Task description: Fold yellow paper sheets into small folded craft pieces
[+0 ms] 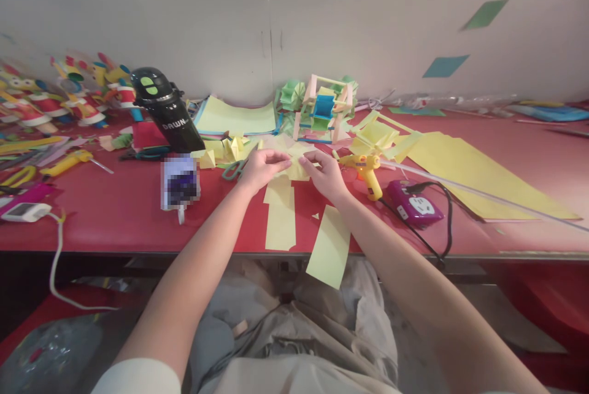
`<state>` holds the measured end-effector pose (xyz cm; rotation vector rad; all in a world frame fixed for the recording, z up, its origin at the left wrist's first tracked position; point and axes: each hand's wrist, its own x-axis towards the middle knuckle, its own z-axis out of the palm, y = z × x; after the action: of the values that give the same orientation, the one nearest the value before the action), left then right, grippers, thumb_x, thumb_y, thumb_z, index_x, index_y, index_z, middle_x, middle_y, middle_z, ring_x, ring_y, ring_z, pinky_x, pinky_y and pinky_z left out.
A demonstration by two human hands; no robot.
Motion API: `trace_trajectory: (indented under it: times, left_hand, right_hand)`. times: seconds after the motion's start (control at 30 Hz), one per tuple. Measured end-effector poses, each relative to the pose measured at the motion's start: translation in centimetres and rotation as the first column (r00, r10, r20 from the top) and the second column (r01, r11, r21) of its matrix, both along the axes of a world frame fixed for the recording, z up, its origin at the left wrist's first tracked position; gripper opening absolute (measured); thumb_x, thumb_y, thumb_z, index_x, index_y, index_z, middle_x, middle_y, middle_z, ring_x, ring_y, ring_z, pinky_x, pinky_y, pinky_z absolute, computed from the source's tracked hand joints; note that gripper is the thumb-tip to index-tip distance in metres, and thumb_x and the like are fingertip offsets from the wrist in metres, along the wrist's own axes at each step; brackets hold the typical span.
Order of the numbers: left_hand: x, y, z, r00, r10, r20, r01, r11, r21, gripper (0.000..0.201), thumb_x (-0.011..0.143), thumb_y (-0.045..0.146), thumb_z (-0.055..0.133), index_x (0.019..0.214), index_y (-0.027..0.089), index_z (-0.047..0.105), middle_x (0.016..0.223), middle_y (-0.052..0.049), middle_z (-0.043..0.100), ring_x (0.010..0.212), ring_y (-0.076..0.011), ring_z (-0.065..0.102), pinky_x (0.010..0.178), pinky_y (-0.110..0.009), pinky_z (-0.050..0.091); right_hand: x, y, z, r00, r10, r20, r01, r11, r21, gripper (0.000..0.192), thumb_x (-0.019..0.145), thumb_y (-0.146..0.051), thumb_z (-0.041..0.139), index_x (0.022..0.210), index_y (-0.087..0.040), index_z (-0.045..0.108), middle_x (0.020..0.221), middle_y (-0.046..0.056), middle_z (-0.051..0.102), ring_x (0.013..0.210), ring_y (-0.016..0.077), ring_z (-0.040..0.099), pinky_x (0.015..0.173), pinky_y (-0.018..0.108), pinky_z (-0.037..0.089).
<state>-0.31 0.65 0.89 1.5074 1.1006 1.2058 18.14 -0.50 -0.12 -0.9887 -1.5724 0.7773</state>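
A black bottle [162, 108] stands left of centre on the red table [115, 210]; colourful paper figures [69, 90] crowd the upper left; green-handled scissors [234, 169] lie mid-frame; a yellow glue gun [367, 172] sits beside a purple power socket [414, 202] at right.

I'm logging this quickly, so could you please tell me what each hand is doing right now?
Left hand: closed, pinching the folded yellow paper piece.
Right hand: closed, pinching the same yellow paper piece from the other side.
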Motion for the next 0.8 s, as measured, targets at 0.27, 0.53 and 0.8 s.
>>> trace_trajectory:
  times: [0.27, 0.53, 0.8]
  left_hand:
    - [0.12, 0.11, -0.35, 0.999, -0.014, -0.044, 0.016, 0.999, 0.043, 0.032, 0.066, 0.042, 0.083, 0.087, 0.019, 0.077, 0.084, -0.005, 0.075, 0.080, -0.0197, 0.067, 0.080, -0.037, 0.052]
    - [0.15, 0.07, 0.02, 0.998, 0.054, -0.036, -0.053, 0.998, 0.036, 0.024, 0.062, 0.037, 0.084, 0.077, 0.019, 0.077, 0.078, -0.006, 0.075, 0.082, -0.0250, 0.069, 0.085, -0.044, 0.053]
    - [0.09, 0.17, -0.34, 0.999, -0.028, -0.041, 0.030, 0.998, 0.047, 0.033, 0.066, 0.042, 0.083, 0.087, 0.018, 0.077, 0.090, -0.008, 0.076, 0.088, -0.0229, 0.069, 0.086, -0.039, 0.053]
  right_hand:
    - [0.11, 0.13, -0.21, 1.000, -0.024, 0.005, 0.024, 0.999, 0.029, 0.043, 0.080, -0.063, 0.065, 0.073, -0.021, 0.059, 0.089, 0.006, 0.064, 0.083, 0.0193, 0.059, 0.066, 0.031, 0.047]
    - [-0.23, -0.42, 0.30, 1.000, 0.018, 0.014, -0.019, 0.999, 0.042, 0.041, 0.078, -0.060, 0.069, 0.070, -0.021, 0.059, 0.083, 0.005, 0.061, 0.076, 0.0178, 0.057, 0.062, 0.030, 0.047]
    - [-0.05, -0.20, -0.03, 1.000, 0.012, 0.017, -0.013, 0.998, 0.055, 0.040, 0.078, -0.058, 0.070, 0.067, -0.020, 0.058, 0.088, 0.005, 0.062, 0.081, 0.0181, 0.058, 0.064, 0.029, 0.047]
